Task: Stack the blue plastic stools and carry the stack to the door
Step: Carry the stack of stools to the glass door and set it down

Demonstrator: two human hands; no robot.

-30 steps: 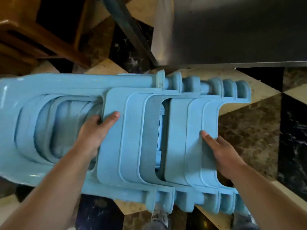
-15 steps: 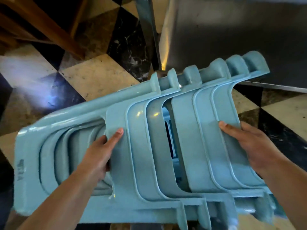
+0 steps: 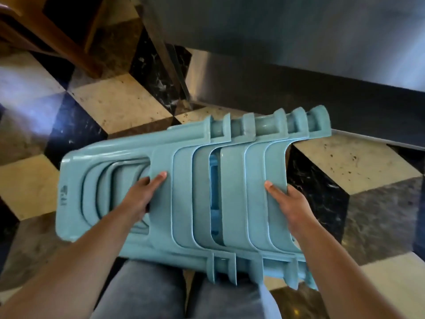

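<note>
Stack of nested blue stools (image 3: 184,192), held sideways: left hand (image 3: 140,199) gripping a leg panel edge; right hand (image 3: 289,203) clasping the outermost.

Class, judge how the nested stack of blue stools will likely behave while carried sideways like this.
The stool stack looks rigid: moulded plastic, holding shape between the left hand and right hand. Its glossy surface may be slippery. Held sideways, nested stools might slide apart.
</note>
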